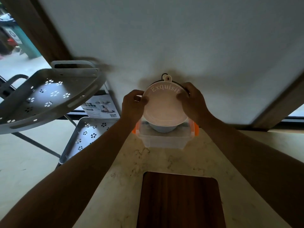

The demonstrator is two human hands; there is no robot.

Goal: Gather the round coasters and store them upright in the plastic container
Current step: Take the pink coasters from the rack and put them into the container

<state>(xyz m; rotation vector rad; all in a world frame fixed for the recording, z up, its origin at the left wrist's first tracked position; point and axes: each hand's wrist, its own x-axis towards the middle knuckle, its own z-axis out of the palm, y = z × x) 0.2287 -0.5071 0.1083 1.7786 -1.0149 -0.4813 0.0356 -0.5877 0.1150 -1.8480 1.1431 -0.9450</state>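
Both hands hold a stack of round coasters upright over the clear plastic container [162, 141], which has orange latches on its two sides. The front coaster [164, 107] is pale pink with the word "Exquisite" and a hanging tab at its top. A dark coaster rim [184, 87] shows behind it. My left hand [133, 104] grips the left edge and my right hand [192, 99] grips the right edge. The stack's lower edge sits inside the container, where a bluish round piece [162, 129] shows below the pink one.
The container stands on a marble counter [128, 178] against a white wall. A dark wooden board [179, 201] lies near me. A grey perforated rack [49, 97] with a lower tray [87, 137] stands left, beside a printed box [100, 106].
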